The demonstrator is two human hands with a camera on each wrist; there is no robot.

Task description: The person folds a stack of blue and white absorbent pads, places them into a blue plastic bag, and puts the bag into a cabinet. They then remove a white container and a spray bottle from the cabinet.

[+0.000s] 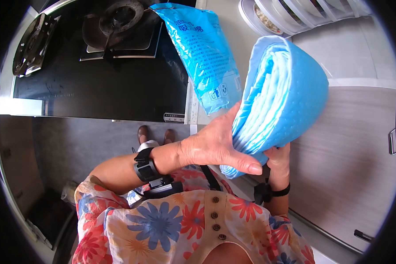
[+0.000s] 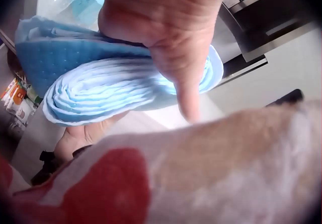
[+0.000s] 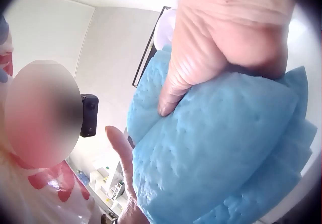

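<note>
Both our hands grasp a folded stack of blue pads (image 1: 281, 97): left hand (image 1: 215, 145) clasping its edge, right hand (image 1: 278, 160) gripping underneath.

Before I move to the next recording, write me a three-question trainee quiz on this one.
1. True or false: both hands hold the folded stack of blue pads.
2. Which lies on the stove edge? A) plastic bag B) kettle C) pan
3. Fill in: the left hand has its thumb along the stack's ____ edge.

Key: 1 true, the right hand grips from below. 2 A, the plastic bag. 3 layered.
</note>
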